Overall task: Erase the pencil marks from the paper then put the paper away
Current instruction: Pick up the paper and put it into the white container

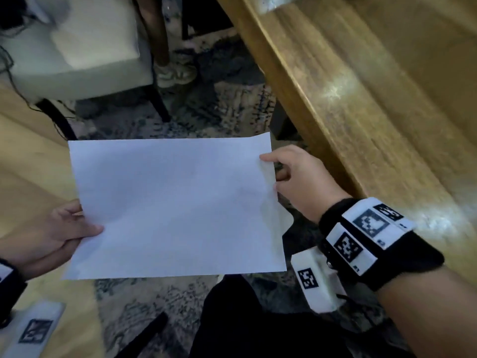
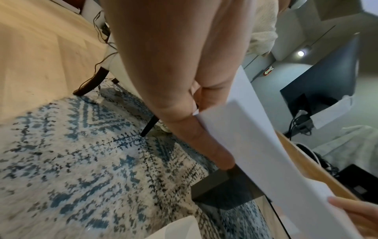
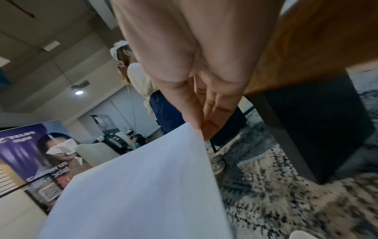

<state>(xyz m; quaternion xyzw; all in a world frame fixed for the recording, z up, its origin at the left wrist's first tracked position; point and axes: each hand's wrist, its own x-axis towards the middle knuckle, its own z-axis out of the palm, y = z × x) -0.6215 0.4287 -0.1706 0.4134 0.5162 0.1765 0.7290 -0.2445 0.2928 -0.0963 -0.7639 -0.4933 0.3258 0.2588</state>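
Paper point(image 1: 175, 205) white, blank, right edge curled.

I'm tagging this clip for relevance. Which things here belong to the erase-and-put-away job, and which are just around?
Part of the job:
paper, held off the table
left hand, gripping its left edge
right hand, pinching its right edge

Just around:
wooden table
patterned rug
cream chair

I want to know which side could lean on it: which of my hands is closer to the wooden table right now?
Right. The right hand pinches the paper's right edge just beside the wooden table. The left hand grips the opposite edge, the whole sheet farther away.
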